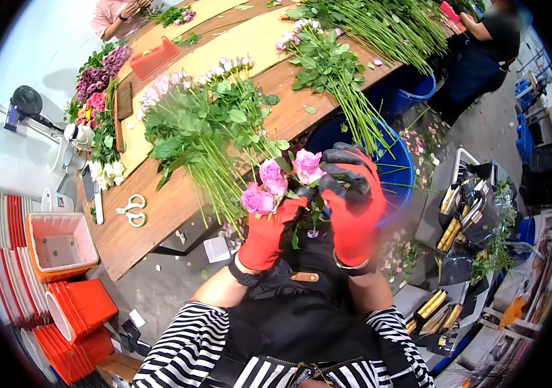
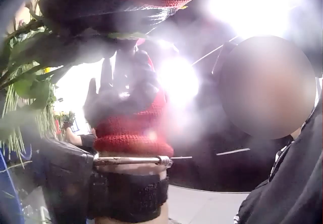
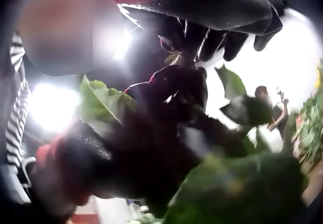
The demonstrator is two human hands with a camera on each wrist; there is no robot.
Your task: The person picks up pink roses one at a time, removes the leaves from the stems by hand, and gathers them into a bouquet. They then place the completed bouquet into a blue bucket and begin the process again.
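Note:
Both hands wear red knitted gloves with black-coated palms and fingers. My left hand (image 1: 264, 236) grips a few lilac-pink roses (image 1: 273, 176) by their stems, just below the blooms. Another pink rose (image 1: 307, 167) of this bunch faces my right hand (image 1: 357, 207), whose loosely bent fingers stand beside its petals. Across the left wrist view, the right hand (image 2: 126, 95) appears with fingers raised and apart. Green rose leaves (image 3: 237, 188) fill the lower right wrist view and partly hide the left hand's dark fingers.
A wooden table (image 1: 140, 239) bears bundles of leafy roses (image 1: 205, 123), scissors (image 1: 132, 211) and a red tray (image 1: 154, 59). A blue bucket (image 1: 400, 158) stands by its edge. Orange bins (image 1: 82, 310) are at lower left, a grey crate (image 1: 434, 194) at right. Two other people work nearby.

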